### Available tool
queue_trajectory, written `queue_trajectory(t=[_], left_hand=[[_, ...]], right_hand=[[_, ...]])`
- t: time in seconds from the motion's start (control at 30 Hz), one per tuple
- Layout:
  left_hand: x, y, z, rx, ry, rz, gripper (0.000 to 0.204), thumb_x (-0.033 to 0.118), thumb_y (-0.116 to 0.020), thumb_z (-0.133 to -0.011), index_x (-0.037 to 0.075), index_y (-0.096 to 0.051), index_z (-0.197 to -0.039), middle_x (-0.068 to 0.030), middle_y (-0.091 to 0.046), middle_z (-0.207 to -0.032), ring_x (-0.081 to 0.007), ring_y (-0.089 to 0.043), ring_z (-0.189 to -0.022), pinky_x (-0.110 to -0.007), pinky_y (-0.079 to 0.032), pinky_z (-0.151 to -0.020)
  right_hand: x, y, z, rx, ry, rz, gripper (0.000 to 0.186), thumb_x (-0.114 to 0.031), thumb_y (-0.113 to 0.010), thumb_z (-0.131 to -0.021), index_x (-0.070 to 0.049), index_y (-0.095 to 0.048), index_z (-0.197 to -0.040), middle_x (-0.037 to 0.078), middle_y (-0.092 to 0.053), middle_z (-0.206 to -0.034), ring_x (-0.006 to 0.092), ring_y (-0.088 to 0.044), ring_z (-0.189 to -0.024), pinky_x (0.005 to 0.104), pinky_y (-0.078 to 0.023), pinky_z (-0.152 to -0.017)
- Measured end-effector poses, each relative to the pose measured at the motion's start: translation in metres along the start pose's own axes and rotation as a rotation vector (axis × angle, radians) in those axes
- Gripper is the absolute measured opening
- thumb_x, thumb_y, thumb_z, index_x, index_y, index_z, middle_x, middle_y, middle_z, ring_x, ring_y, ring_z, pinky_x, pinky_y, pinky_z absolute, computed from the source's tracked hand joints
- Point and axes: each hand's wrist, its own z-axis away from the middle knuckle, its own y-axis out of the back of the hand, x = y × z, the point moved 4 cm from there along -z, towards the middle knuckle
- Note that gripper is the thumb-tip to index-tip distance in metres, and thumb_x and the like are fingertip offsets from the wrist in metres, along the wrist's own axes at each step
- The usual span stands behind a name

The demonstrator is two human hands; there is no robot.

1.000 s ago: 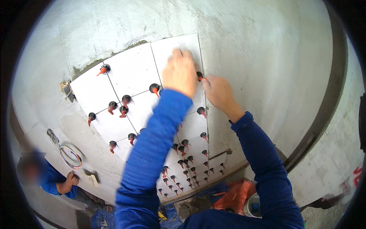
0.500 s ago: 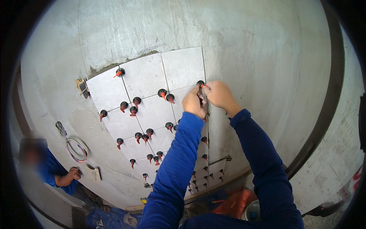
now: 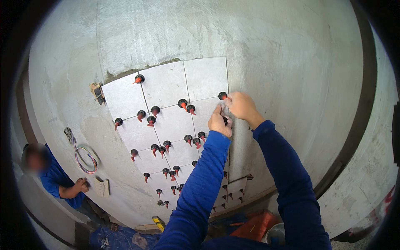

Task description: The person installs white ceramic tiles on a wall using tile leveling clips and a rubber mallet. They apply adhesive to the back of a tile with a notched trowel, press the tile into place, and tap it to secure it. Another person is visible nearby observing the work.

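Observation:
My right hand (image 3: pixel 243 106) pinches the orange handle of a black tile leveler (image 3: pixel 223 96), which sits at the right edge of the tiling, on the joint under the top-row tile (image 3: pixel 206 78). Just below it, my left hand (image 3: pixel 219 121) is closed with curled fingers, and a dark round part, apparently another tile leveler (image 3: pixel 225 121), shows among them. Light grey square tiles (image 3: pixel 164 83) cover part of the wall. Many more black levelers with red handles, such as the leveler (image 3: pixel 182 103), stand along their joints and corners. My left forearm hides some lower tiles.
Bare grey plaster (image 3: pixel 287 75) surrounds the tiling. At left, coiled wires (image 3: pixel 86 160) hang from the wall, and a person in a blue shirt (image 3: pixel 56 173) stands close by. Low down are a yellow level (image 3: pixel 158 223), an orange-red sheet (image 3: pixel 258 225) and a bucket (image 3: pixel 275 234).
The whole view has shifted a little. My left hand has dropped slightly away from the edge leveler. My right hand stays pinched on its handle.

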Motion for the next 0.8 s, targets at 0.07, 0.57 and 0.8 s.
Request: queue_trajectory(t=[0.07,0.57,0.8], left_hand=[[-0.003,-0.01,0.0,-0.174,0.04,0.104,0.027,0.036,-0.054,-0.109,0.013,-0.067,-0.108,0.0047,-0.066,-0.083,-0.0074,-0.054,-0.063,-0.023,-0.038,-0.046],[0.006,-0.005,0.027,-0.021,-0.231,-0.17,0.017,0.018,-0.062,-0.098,0.002,-0.068,-0.097,-0.0052,-0.06,-0.076,-0.0176,-0.056,-0.059,-0.034,-0.044,-0.049],[0.002,0.062,0.118,-0.328,-0.359,-0.127,0.06,0.007,-0.044,-0.109,0.003,-0.022,-0.165,-0.021,-0.054,-0.144,-0.0289,-0.052,-0.135,-0.042,-0.047,-0.111]], right_hand=[[0.003,-0.002,-0.002,-0.048,-0.018,-0.024,0.03,-0.028,-0.061,-0.096,-0.002,-0.074,-0.09,0.026,-0.073,-0.09,0.0466,-0.071,-0.088,0.056,-0.055,-0.078],[0.008,0.002,0.012,0.064,0.054,-0.059,0.039,-0.04,-0.063,-0.097,-0.003,-0.07,-0.087,0.021,-0.071,-0.083,0.0431,-0.068,-0.078,0.0525,-0.051,-0.07],[-0.033,-0.017,0.141,-0.131,-0.022,-0.814,0.028,-0.023,-0.074,-0.097,0.001,-0.069,-0.111,0.01,-0.073,-0.088,0.0139,-0.066,-0.076,0.0327,-0.053,-0.066]])
